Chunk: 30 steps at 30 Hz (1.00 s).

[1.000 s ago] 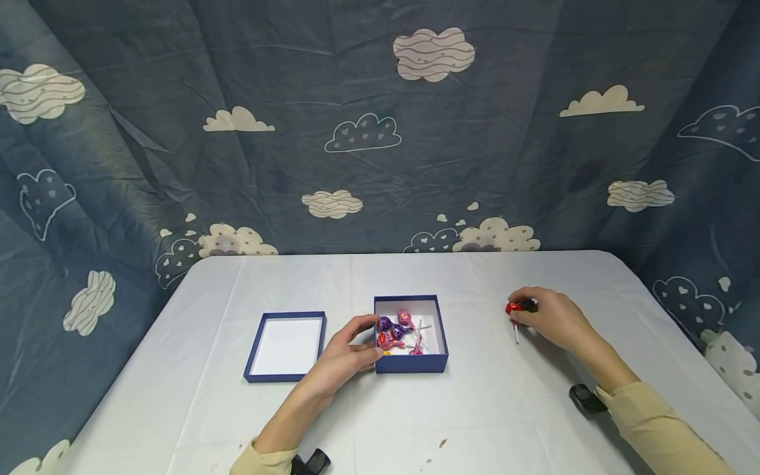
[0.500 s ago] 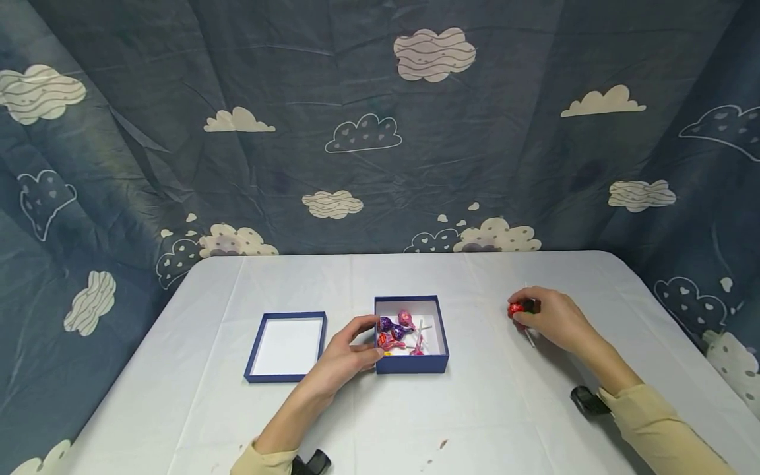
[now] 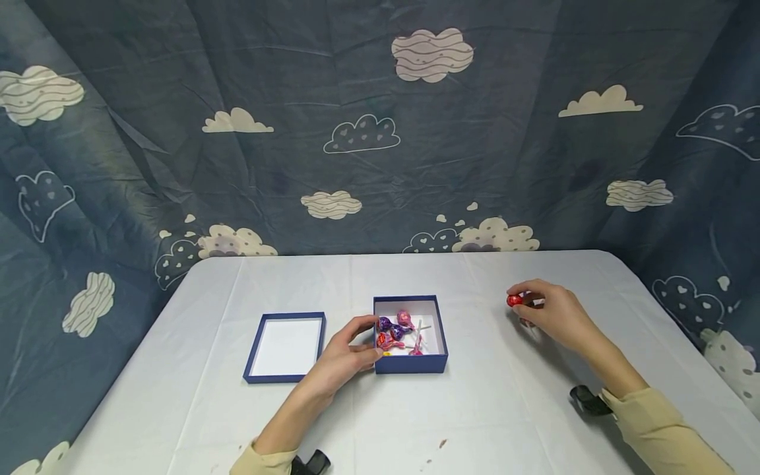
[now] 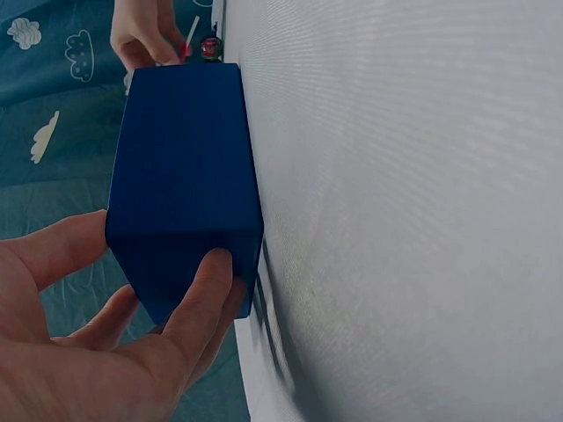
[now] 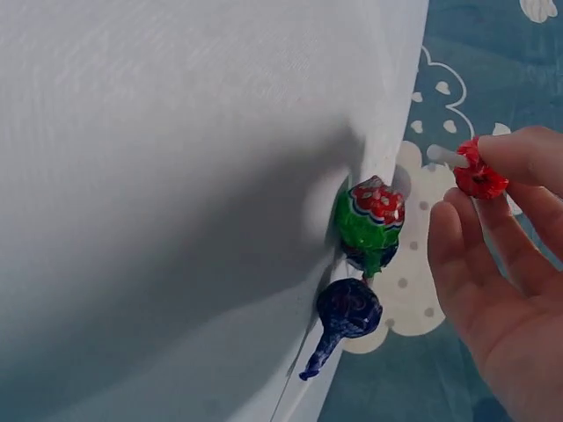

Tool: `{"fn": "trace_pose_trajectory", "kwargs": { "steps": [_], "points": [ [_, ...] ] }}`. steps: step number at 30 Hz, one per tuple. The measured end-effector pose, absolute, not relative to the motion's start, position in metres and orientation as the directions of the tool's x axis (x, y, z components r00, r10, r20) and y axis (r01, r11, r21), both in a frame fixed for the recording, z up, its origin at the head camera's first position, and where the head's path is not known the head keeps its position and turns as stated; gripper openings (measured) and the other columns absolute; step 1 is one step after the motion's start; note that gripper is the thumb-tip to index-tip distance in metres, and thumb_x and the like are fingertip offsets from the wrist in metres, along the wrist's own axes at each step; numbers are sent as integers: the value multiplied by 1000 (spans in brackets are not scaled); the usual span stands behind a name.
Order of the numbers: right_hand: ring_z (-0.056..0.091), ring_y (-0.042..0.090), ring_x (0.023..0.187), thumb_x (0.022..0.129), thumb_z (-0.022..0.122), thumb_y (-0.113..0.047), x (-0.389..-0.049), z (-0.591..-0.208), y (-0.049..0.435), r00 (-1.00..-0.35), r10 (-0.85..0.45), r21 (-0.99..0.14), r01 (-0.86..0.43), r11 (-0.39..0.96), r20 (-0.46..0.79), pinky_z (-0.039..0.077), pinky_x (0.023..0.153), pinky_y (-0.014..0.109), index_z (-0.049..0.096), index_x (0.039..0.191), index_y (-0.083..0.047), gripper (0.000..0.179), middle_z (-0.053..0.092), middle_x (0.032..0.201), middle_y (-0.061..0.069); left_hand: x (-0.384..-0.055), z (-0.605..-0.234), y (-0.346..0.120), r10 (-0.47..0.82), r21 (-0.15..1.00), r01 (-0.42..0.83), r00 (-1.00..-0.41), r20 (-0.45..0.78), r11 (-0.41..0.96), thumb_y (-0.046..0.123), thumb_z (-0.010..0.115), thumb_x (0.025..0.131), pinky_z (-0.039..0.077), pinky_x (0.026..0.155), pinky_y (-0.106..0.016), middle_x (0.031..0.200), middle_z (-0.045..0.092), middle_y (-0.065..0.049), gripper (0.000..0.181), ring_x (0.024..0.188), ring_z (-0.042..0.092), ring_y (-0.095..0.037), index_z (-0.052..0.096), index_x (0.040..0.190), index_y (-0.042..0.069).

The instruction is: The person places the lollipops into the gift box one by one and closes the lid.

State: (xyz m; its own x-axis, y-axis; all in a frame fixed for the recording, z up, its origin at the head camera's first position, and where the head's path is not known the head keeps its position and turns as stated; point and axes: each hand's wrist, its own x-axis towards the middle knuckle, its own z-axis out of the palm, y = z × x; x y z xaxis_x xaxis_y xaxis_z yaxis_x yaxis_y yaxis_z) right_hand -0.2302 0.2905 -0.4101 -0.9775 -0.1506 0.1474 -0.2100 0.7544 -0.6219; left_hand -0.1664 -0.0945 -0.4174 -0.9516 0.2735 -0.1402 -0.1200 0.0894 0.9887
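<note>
My left hand [image 3: 338, 356] grips the left side of an open blue box [image 3: 415, 365], its thumb near the front corner. Inside lie several wrapped lollipops, among them a pink one [image 3: 404, 318] and a purple one [image 3: 399, 331]. Off to the right, my right hand [image 3: 558, 315] pinches a red lollipop [image 5: 481, 176] between thumb and fingers, its white stick jutting out. In the right wrist view, a green-and-red lollipop [image 5: 371, 215] and a dark blue lollipop [image 5: 348, 308] lie on the table beside that hand, mostly hidden by it in the head view.
The box's shallow lid [image 3: 286, 346], white inside with a blue rim, lies left of the box. A white cloth covers the table [image 3: 475, 422], marked by a few small brown spots near the front. A dark cloud-patterned curtain [image 3: 368, 66] hangs behind.
My right hand has turned the red lollipop in its fingers and raised it slightly from the table. The left hand and the box have stayed in place.
</note>
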Motion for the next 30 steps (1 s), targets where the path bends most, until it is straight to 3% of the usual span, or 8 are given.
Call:
{"fn": "trace_pose_trajectory", "kwargs": {
  "steps": [6,17,30],
  "points": [
    [65,34,95,88,71,-6,-228,-407,289,-976,-147,-638,-215,740,159,55,64,27,64,122,-3,36,64,111,17,-165,-416,-94,275,988,-123,-950,-144,94,4,67,88,53,87,-42,152,34,-20,59,108,62,-28,47,143,9],
    [61,27,79,88,71,-6,-226,-408,281,-971,-155,-674,-238,699,183,52,59,28,68,116,-7,29,67,100,12,-166,-418,-95,286,990,-121,-949,-135,66,5,66,88,53,87,-44,152,34,-19,59,109,62,-29,47,143,9],
    [67,27,88,86,73,-3,-220,-408,267,-956,-198,-708,-292,643,214,53,70,23,67,117,-4,32,70,106,13,-167,-420,-94,274,990,-110,-953,-129,85,3,66,87,53,86,-45,151,35,-21,58,116,58,-33,48,141,8]
  ]
}}
